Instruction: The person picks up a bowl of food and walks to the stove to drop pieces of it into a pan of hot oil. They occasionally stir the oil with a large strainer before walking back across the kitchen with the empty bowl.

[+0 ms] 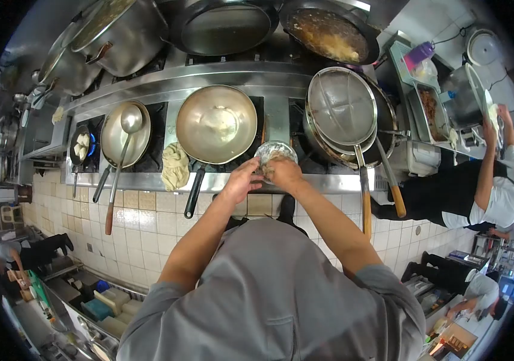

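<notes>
A small metal bowl (277,145) with whitish contents sits at the stove's front edge. My right hand (283,173) reaches into it, fingers bent together and down; what they hold, if anything, is hidden. Beside the bowl's near left side is my left hand (244,180), its fingers stretched out and somewhat apart, with nothing visible in them. A wide, shiny wok-like pan (217,123) stands on the burner just left of the bowl, its black handle (194,192) pointing toward me.
A folded cloth (175,167) lies left of the pan. Farther left are a pan (113,135) with a ladle (126,135) and a small pan of white pieces (81,146) over a blue flame. Right, strainers (342,105) rest on a wok. Large pots (128,45) stand behind. Other people work around.
</notes>
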A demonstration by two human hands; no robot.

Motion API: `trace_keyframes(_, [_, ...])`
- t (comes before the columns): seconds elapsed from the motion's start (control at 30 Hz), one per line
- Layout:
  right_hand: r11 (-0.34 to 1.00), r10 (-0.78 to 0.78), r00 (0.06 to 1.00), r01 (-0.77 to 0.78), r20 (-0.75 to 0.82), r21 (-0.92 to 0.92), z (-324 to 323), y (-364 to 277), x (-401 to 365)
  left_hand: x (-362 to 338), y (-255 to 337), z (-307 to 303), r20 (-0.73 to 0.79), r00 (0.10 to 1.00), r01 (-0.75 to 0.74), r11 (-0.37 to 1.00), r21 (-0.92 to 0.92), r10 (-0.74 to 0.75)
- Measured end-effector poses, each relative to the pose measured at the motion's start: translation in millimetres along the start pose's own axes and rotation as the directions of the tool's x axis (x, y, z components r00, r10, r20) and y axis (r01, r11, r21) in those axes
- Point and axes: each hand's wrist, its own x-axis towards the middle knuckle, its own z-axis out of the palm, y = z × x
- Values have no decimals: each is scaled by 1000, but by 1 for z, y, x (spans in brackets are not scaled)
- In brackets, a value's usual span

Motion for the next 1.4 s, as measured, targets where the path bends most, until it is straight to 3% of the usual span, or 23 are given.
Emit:
trace_keyframes(0.13, [995, -94, 988, 90, -126, -42, 19, 6, 3, 5, -4, 0, -44, 999, 7, 1000, 6, -7])
trace_keyframes(0.23, [993, -100, 972, 110, -211, 40, 11, 4, 2, 8, -6, 0, -44, 999, 21, 1000, 21, -20])
trace_keyframes(0.3, [927, 90, 974, -5, -210, 375, 5, 9, 7, 7, -6, 2, -73, 997, 22, 999, 30, -19])
trace_keyframes(0.33, [928, 86, 974, -1, -211, 374, 1, 13, 8, 5, -6, 4, -75, 997, 18, 999, 29, -15])
trace_keyframes(0.4, [763, 185, 978, -77, -102, 642, -7, 22, 9, 4, -5, 6, -93, 995, 38, 997, 62, -32])
trace_keyframes(0.43, [763, 185, 977, -76, -104, 642, -10, 26, 8, 7, -7, 5, -91, 995, 37, 997, 63, -31])
trace_keyframes(0.53, [488, 152, 988, -100, 28, 867, -28, 33, 5, 11, -6, 8, -58, 998, 50, 984, 169, -41])
trace_keyframes(0.57, [489, 153, 988, -98, 25, 867, -34, 33, 3, 4, 3, 17, -13, 1000, -10, 986, 166, 12])
trace_keyframes(0.63, [221, 100, 993, -79, 59, 972, -42, 32, -1, -2, 13, 32, 34, 997, -71, 984, 162, 67])
trace_keyframes(0.67, [221, 102, 993, -77, 55, 972, -45, 31, -3, -3, 15, 39, 70, 976, -217, 964, 156, 208])
trace_keyframes(0.7, [80, 46, 996, -80, 77, 994, -47, 30, -6, -4, 17, 44, 105, 933, -357, 923, 144, 345])
trace_keyframes(0.73, [-62, -13, 996, -90, 89, 994, -51, 28, -10, -3, 19, 46, 110, 932, -358, 922, 145, 345])
trace_keyframes(0.83, [-164, -20, 994, -105, 104, 981, -63, 20, -16, 1, 28, 52, 233, 885, -431, 898, 85, 403])
trace_keyframes(0.87, [-164, -18, 995, -102, 100, 981, -66, 18, -18, 0, 31, 54, 229, 890, -421, 903, 85, 393])
trace_keyframes(0.93, [62, -60, 995, -79, 82, 995, -72, 14, -19, 5, 30, 52, 227, 895, -412, 907, 86, 385])
trace_keyframes(0.97, [62, -58, 995, -76, 80, 995, -74, 10, -19, 10, 25, 49, 185, 898, -422, 901, 103, 400])
trace_keyframes(1.03, [406, 49, 999, -37, 19, 913, -75, 5, -20, 10, 24, 47, 144, 899, -430, 895, 119, 413])
trace_keyframes(1.07, [406, 50, 999, -37, 18, 913, -74, 4, -20, 6, 28, 49, 124, 910, -404, 913, 57, 395])
trace_keyframes(1.13, [563, 38, 993, 73, -113, 824, -74, 1, -21, 3, 31, 51, 104, 920, -378, 926, -6, 377])
trace_keyframes(1.27, [617, 103, 991, 4, -86, 787, -81, -6, -24, -2, 27, 52, 110, 900, -401, 901, -168, 421])
trace_keyframes(1.33, [329, 145, 988, -5, -45, 944, -75, -9, -21, -3, 25, 54, 115, 890, -411, 885, -219, 442])
trace_keyframes(1.37, [330, 144, 989, -4, -46, 944, -73, -10, -21, -3, 24, 55, 124, 878, -408, 858, -312, 462])
trace_keyframes(1.4, [238, 135, 991, -15, -18, 971, -71, -10, -20, -3, 24, 56, 131, 865, -399, 824, -402, 484])
